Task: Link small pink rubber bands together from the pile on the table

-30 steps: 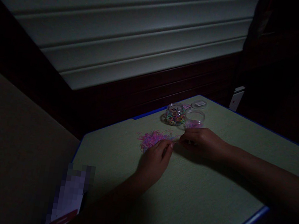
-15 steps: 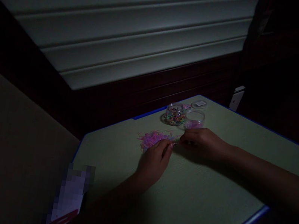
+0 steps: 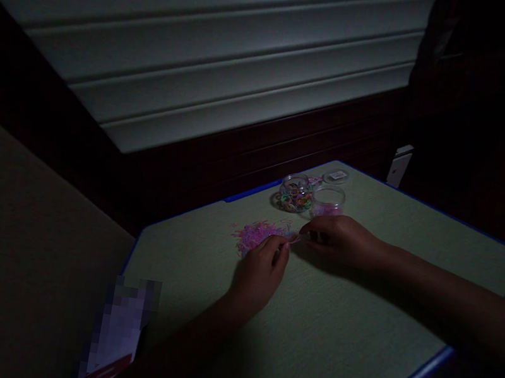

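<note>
A loose pile of thin pink and purple bands (image 3: 255, 234) lies on the pale green table (image 3: 337, 317). My left hand (image 3: 262, 273) is at the pile's near right side, thumb and forefinger pinched on a small thin band (image 3: 295, 238). Just to the right, my right hand (image 3: 340, 238) has its fingertips close together at the other end of that band; whether they grip it is too small to tell. Behind my right hand stands an open clear jar with pink bands (image 3: 328, 202). Beside it on the left is a clear container with multicoloured bands (image 3: 295, 194).
A clear round lid with a label (image 3: 335, 176) lies at the table's far corner, near a few pink bits (image 3: 315, 180). A pale slatted panel (image 3: 256, 43) rises behind the table. A white and red object (image 3: 112, 346) is at the lower left.
The fingers of my right hand have shifted slightly up and left, and their shape has loosened a little. A curved band now shows between the hands. My left hand has hardly moved.
</note>
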{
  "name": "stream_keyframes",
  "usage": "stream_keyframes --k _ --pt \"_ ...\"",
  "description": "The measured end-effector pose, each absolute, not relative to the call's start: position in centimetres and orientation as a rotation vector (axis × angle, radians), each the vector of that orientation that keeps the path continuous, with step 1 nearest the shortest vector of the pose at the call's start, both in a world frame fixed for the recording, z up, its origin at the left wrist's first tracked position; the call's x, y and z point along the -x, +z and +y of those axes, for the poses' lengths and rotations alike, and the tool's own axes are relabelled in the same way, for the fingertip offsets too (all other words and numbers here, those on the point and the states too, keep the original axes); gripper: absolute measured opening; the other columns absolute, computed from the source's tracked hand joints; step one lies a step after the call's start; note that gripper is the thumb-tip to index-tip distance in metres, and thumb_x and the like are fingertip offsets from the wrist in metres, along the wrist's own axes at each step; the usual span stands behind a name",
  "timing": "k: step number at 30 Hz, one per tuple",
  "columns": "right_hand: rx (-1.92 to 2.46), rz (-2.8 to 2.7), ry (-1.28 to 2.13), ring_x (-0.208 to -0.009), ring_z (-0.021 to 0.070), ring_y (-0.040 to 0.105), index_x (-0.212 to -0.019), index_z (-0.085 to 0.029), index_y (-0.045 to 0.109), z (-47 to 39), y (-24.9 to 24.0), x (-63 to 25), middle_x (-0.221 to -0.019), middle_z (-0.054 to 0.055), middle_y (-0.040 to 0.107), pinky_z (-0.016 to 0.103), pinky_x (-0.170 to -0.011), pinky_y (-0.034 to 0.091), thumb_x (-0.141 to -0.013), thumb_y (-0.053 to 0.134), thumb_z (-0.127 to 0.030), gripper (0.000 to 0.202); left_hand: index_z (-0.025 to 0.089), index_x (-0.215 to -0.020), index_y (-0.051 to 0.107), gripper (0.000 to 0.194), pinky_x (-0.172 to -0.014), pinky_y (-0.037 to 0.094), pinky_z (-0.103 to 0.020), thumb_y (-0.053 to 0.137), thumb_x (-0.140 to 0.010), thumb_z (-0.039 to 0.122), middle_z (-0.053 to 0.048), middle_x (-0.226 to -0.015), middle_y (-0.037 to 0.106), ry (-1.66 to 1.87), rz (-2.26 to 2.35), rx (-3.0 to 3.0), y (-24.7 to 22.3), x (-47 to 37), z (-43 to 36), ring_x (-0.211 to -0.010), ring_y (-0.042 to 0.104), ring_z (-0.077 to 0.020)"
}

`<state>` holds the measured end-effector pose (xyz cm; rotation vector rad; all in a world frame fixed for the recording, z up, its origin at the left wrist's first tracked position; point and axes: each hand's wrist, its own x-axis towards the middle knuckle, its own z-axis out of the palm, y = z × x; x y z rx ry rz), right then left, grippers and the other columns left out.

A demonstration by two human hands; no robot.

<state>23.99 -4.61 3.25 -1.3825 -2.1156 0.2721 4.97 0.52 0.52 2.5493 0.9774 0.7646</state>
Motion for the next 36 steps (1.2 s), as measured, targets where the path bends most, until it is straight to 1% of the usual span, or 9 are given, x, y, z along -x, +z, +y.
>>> stream_keyframes --k 4,8,10,13,23,26,29,32,36 --pt "1.383 -1.995 0.487 -0.056 0.0094 0.050 -0.097 -0.014 0.058 -4.2 2.9 -24.0 -0.068 0.001 0.058 0.019 -0.051 0.036 -0.076 0.053 -0.027 0.026 0.019 -0.090 0.051 0.017 -0.059 0.037 -0.020 0.036 -0.086 0.025 -0.001 -0.081 0.058 0.767 0.962 -2.554 0.5 -4.9 0.5 -0.071 0.053 -0.0111" --pt "1.333 -1.953 0.592 -0.064 0.0115 0.053 -0.095 -0.014 0.060 -4.0 2.6 -24.0 -0.076 0.003 0.061 0.021 -0.056 0.039 -0.076 0.052 -0.029 0.026 0.019 -0.091 0.050 0.017 -0.058 0.036 -0.020 0.036 -0.087 0.027 -0.001 -0.081 0.057 0.753 0.962 -2.553 0.6 -4.9 0.5 -0.071 0.052 -0.0109" --pt "1.311 -1.952 0.620 -0.069 0.0124 0.054 -0.093 -0.013 0.061 -4.0 2.5 -24.0 -0.081 0.004 0.062 0.022 -0.060 0.040 -0.077 0.051 -0.030 0.025 0.019 -0.091 0.050 0.017 -0.057 0.035 -0.020 0.035 -0.087 0.027 -0.001 -0.081 0.057 0.739 0.952 -2.553 0.7 -4.9 0.4 -0.071 0.052 -0.0108" --pt "1.314 -1.957 0.634 -0.070 0.0125 0.054 -0.090 -0.013 0.062 -4.0 2.6 -24.0 -0.081 0.005 0.062 0.022 -0.063 0.040 -0.077 0.051 -0.031 0.024 0.019 -0.091 0.050 0.018 -0.057 0.035 -0.020 0.035 -0.087 0.027 -0.001 -0.081 0.057 0.727 0.936 -2.557 0.6 -4.9 0.4 -0.070 0.052 -0.0108" --pt "1.357 -1.885 0.660 -0.066 0.0119 0.053 -0.082 -0.013 0.061 -4.1 2.7 -23.8 -0.075 0.003 0.062 0.021 -0.058 0.039 -0.077 0.048 -0.026 0.020 0.018 -0.090 0.051 0.017 -0.058 0.036 -0.019 0.036 -0.086 0.027 -0.001 -0.080 0.057 0.732 0.916 -2.563 0.5 -4.9 0.4 -0.068 0.051 -0.0097" --pt "1.364 -1.901 0.631 -0.063 0.0109 0.052 -0.081 -0.012 0.060 -4.1 2.7 -23.7 -0.073 0.003 0.061 0.020 -0.056 0.038 -0.078 0.047 -0.025 0.019 0.019 -0.089 0.051 0.016 -0.057 0.035 -0.019 0.037 -0.086 0.026 0.000 -0.080 0.057 0.727 0.914 -2.573 0.6 -4.9 0.4 -0.066 0.050 -0.0094" --pt "1.371 -1.961 0.519 -0.060 0.0100 0.050 -0.083 -0.012 0.061 -4.3 3.0 -23.7 -0.071 0.003 0.060 0.020 -0.055 0.037 -0.077 0.047 -0.023 0.019 0.019 -0.089 0.051 0.016 -0.057 0.034 -0.019 0.038 -0.086 0.026 0.000 -0.079 0.057 0.712 0.912 -2.579 0.7 -4.9 0.4 -0.066 0.050 -0.0092" --pt "1.372 -2.037 0.381 -0.062 0.0102 0.050 -0.086 -0.013 0.062 -4.6 3.4 -23.7 -0.074 0.003 0.060 0.021 -0.057 0.036 -0.077 0.047 -0.021 0.019 0.020 -0.089 0.052 0.016 -0.056 0.033 -0.019 0.038 -0.086 0.027 0.001 -0.079 0.056 0.690 0.906 -2.584 0.7 -5.0 0.4 -0.066 0.049 -0.0091" --pt "1.375 -2.101 0.277 -0.064 0.0109 0.050 -0.086 -0.013 0.062 -4.7 3.8 -23.8 -0.076 0.005 0.060 0.021 -0.059 0.036 -0.077 0.047 -0.019 0.018 0.019 -0.089 0.052 0.016 -0.056 0.033 -0.019 0.038 -0.086 0.027 0.001 -0.079 0.056 0.691 0.900 -2.579 0.6 -5.0 0.5 -0.066 0.049 -0.0092"
